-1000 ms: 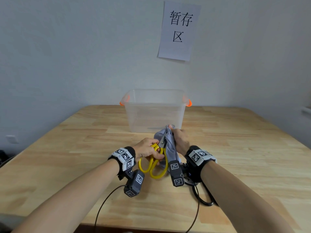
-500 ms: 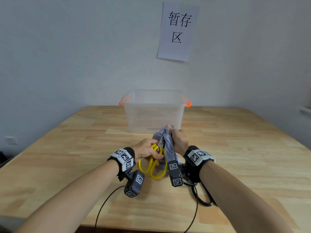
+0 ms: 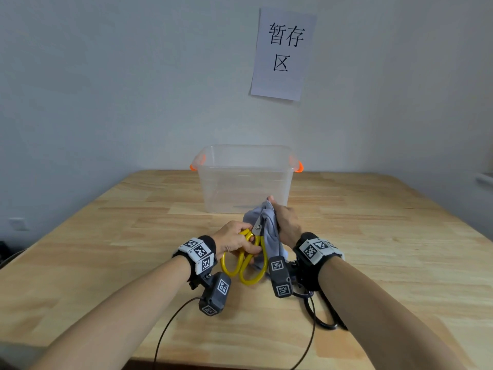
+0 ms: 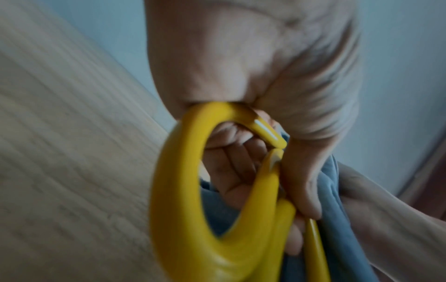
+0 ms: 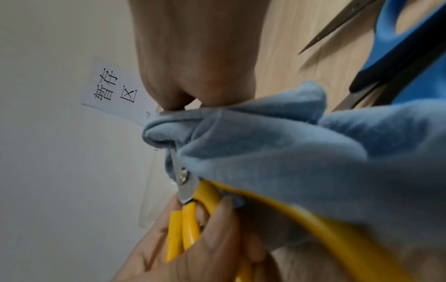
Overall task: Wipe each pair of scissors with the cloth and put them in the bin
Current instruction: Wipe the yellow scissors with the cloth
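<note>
My left hand (image 3: 234, 240) grips the yellow-handled scissors (image 3: 246, 265) near the pivot, handle loops (image 4: 183, 190) pointing back toward me. The blades point away and are wrapped in the blue-grey cloth (image 3: 266, 231), which my right hand (image 3: 285, 222) pinches around them. In the right wrist view the cloth (image 5: 277, 148) covers the blades; only the pivot screw and blade base (image 5: 183, 183) show. The clear plastic bin (image 3: 245, 180) with orange handles stands on the table just beyond my hands. A blue-handled pair of scissors (image 5: 395, 49) lies on the table by my right wrist.
The wooden table (image 3: 106, 236) reaches the wall behind the bin. A paper sign (image 3: 282, 53) hangs on the wall above it. Black handle loops (image 3: 320, 316) lie under my right forearm, beside the wrist camera cables.
Both hands, the scissors and the cloth have stayed almost in place. My right hand has edged slightly along the blades toward the tips with the cloth.
</note>
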Tool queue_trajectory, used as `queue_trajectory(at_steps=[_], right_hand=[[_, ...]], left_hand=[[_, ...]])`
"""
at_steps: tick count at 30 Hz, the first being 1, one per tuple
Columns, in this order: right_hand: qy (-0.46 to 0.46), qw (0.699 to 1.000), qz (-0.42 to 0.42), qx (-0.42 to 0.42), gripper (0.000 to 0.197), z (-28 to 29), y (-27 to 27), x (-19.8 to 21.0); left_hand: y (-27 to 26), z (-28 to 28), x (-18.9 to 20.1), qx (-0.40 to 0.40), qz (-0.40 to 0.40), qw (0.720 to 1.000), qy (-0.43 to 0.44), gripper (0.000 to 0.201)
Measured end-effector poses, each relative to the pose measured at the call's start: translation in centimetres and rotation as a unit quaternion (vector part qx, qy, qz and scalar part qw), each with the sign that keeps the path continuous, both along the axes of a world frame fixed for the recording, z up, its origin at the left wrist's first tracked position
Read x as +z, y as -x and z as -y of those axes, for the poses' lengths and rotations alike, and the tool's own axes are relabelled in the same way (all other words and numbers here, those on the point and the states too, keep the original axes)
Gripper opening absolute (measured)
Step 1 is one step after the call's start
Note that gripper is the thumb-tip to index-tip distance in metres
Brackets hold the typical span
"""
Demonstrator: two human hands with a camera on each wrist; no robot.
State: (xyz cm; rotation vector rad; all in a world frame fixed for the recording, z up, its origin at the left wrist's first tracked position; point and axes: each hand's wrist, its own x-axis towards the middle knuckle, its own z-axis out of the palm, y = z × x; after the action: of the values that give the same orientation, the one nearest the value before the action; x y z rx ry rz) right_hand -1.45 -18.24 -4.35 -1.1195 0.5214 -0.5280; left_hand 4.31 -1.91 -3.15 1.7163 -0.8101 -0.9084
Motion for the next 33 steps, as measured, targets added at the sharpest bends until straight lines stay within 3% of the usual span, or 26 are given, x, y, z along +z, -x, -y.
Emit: queue_trajectory(at_steps=[7,11,19,23,29,33], right_hand=[[0.053,0.997,-0.06,-0.009,0.04,0.6,1.0,-0.4],[0.131,0.982,-0.123,0.058,0.039,-0.6,1.6,-0.3],[0.213,0.953,-0.151,0.155,0.051,-2.9,3.9,-0.1],[0.241,0.949,-0.155,0.128,0.024,-2.9,3.9,-1.0],[0.247,0.95,-0.16,0.1,0.025,-2.3,3.1,-2.4],[0.265,0.946,-0.158,0.103,0.023,-3.8,3.8,-1.3]], left_hand=[[-0.7,-0.8,-0.2,0.054,-0.005,0.998,0.038,0.02],[-1.0,-0.6,-0.2,0.104,0.0,0.992,0.071,0.024],[-2.1,-0.1,0.4,0.187,0.089,0.974,0.091,0.02],[-2.2,0.1,0.7,0.186,0.09,0.976,0.073,0.022],[-1.7,-0.6,0.7,0.151,0.116,0.982,0.01,0.019],[-1.7,-0.5,0.9,0.184,0.168,0.969,-0.005,0.03]])
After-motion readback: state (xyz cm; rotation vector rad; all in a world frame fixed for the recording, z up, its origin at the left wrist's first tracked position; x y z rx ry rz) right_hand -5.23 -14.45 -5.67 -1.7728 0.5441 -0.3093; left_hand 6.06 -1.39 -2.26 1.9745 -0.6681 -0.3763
